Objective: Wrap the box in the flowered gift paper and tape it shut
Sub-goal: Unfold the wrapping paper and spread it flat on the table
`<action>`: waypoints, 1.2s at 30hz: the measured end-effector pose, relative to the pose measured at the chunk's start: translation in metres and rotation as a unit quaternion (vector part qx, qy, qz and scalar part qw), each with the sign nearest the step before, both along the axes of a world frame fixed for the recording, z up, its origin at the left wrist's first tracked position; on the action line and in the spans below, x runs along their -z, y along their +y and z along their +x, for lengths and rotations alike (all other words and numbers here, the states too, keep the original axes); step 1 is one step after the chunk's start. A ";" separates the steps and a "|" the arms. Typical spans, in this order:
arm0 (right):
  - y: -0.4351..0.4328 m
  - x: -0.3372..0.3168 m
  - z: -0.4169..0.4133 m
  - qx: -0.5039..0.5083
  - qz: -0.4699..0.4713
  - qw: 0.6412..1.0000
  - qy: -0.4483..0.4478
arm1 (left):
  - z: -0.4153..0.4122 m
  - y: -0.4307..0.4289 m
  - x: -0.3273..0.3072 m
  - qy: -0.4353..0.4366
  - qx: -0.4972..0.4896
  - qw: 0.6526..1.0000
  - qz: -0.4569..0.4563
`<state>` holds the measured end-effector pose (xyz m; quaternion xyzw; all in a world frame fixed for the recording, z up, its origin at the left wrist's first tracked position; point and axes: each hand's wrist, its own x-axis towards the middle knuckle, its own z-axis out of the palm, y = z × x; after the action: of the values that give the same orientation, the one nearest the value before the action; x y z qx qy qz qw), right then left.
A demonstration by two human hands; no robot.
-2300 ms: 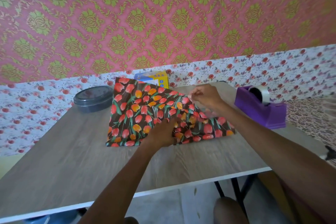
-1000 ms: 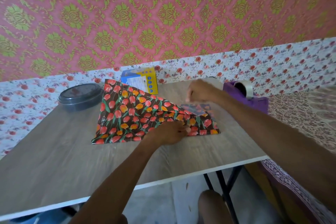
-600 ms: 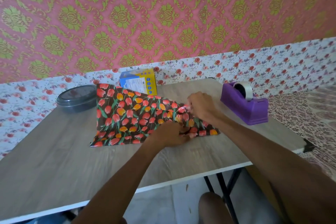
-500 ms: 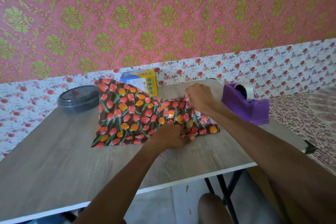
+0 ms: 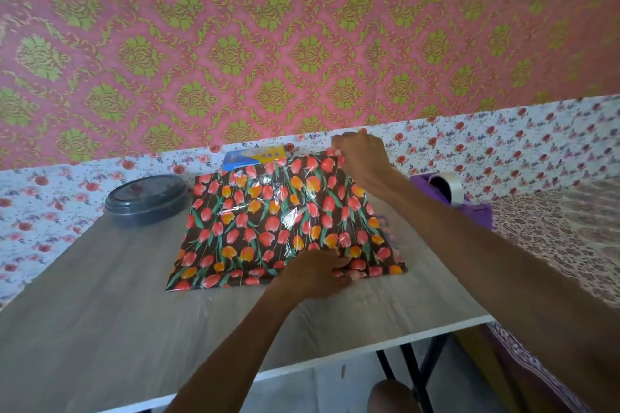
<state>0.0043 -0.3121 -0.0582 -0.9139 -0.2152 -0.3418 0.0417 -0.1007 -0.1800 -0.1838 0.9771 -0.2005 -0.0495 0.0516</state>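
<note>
Head view: flowered gift paper (image 5: pixel 275 221) lies between the counter (image 5: pixel 100 312) centre and far edge. Right hand (image 5: pixel 362 161) pinches its raised far edge, left hand (image 5: pixel 318 273) grips near edge. Thin, glossy, likely slippery; take by edges.

Table (image 5: pixel 100 329), flowered gift paper (image 5: pixel 255 221), lidded container (image 5: pixel 146 199), purple tape dispenser (image 5: pixel 469 211)

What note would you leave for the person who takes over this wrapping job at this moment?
Left hand holds the near edge of the flowered paper on the table.
Right hand pinches its far edge, lifted.
Blue and yellow box stands behind the sheet, unwrapped.
Tape dispenser on the right, untouched.
Done: paper spread.
Left: wrap the box, tape it.
</note>
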 end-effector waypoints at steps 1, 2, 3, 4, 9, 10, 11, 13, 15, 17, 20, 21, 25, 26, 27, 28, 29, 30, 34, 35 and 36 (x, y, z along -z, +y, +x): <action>-0.001 0.003 -0.003 0.007 -0.002 1.000 0.011 | -0.001 0.000 0.000 0.002 -0.001 1.000 -0.019; -0.002 0.006 -0.005 0.009 -0.012 1.000 0.020 | -0.002 0.001 0.001 0.006 -0.004 0.999 -0.049; -0.006 0.007 -0.007 0.009 -0.025 0.999 0.025 | -0.002 0.002 0.001 0.012 -0.010 0.996 -0.089; -0.010 0.007 -0.007 0.009 -0.034 0.999 0.025 | -0.003 0.002 0.002 0.015 -0.021 0.990 -0.137; -0.026 0.011 -0.012 -0.043 0.034 0.998 -0.018 | 0.001 0.001 0.006 -0.089 -0.133 0.927 -0.340; -0.027 0.009 -0.014 -0.076 0.066 0.994 -0.029 | 0.001 -0.001 0.004 -0.119 -0.171 0.897 -0.389; -0.028 0.007 -0.017 -0.113 0.097 0.988 -0.027 | -0.001 -0.004 0.001 -0.161 -0.202 0.862 -0.436; -0.029 0.001 -0.027 -0.173 0.118 0.978 0.003 | -0.009 -0.004 -0.012 -0.271 -0.227 0.785 -0.508; -0.029 -0.005 -0.036 -0.213 0.100 0.969 0.078 | -0.016 0.005 -0.032 -0.389 -0.206 0.747 -0.498; -0.031 -0.010 -0.046 -0.239 0.077 0.945 0.210 | -0.017 0.024 -0.052 -0.473 -0.184 0.779 -0.369; -0.035 -0.012 -0.058 -0.272 0.008 0.894 0.356 | -0.012 0.058 -0.081 -0.456 -0.164 0.870 -0.090; -0.037 -0.013 -0.059 -0.276 -0.017 0.880 0.387 | -0.011 0.066 -0.089 -0.424 -0.144 0.894 -0.020; -0.041 -0.016 -0.071 -0.265 -0.110 0.810 0.511 | -0.025 0.084 -0.111 -0.249 -0.071 0.962 0.088; -0.043 -0.017 -0.076 -0.271 -0.108 0.788 0.542 | -0.031 0.085 -0.115 -0.198 -0.056 0.974 0.095; -0.043 -0.019 -0.082 -0.276 -0.092 0.768 0.571 | -0.040 0.083 -0.118 -0.142 -0.046 0.984 0.097; -0.043 -0.020 -0.086 -0.275 -0.064 0.752 0.596 | -0.049 0.079 -0.121 -0.090 -0.036 0.990 0.102; -0.042 -0.021 -0.088 -0.272 -0.034 0.742 0.612 | -0.060 0.075 -0.124 -0.046 -0.021 0.993 0.108; -0.038 -0.020 -0.089 -0.265 -0.011 0.744 0.613 | -0.074 0.069 -0.125 -0.003 -0.008 0.994 0.111; -0.016 0.002 -0.076 -0.188 -0.017 0.822 0.538 | -0.112 0.053 -0.124 0.155 0.037 0.980 0.123; -0.010 0.012 -0.074 -0.168 -0.043 0.828 0.533 | -0.117 0.053 -0.122 0.187 0.043 0.974 0.118; -0.003 0.023 -0.072 -0.148 -0.079 0.834 0.526 | -0.119 0.054 -0.120 0.217 0.044 0.969 0.108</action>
<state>-0.0679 -0.3153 -0.0807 -0.9130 -0.3202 0.2188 0.1264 -0.2198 -0.1261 -0.0637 0.9331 -0.2205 -0.2837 -0.0138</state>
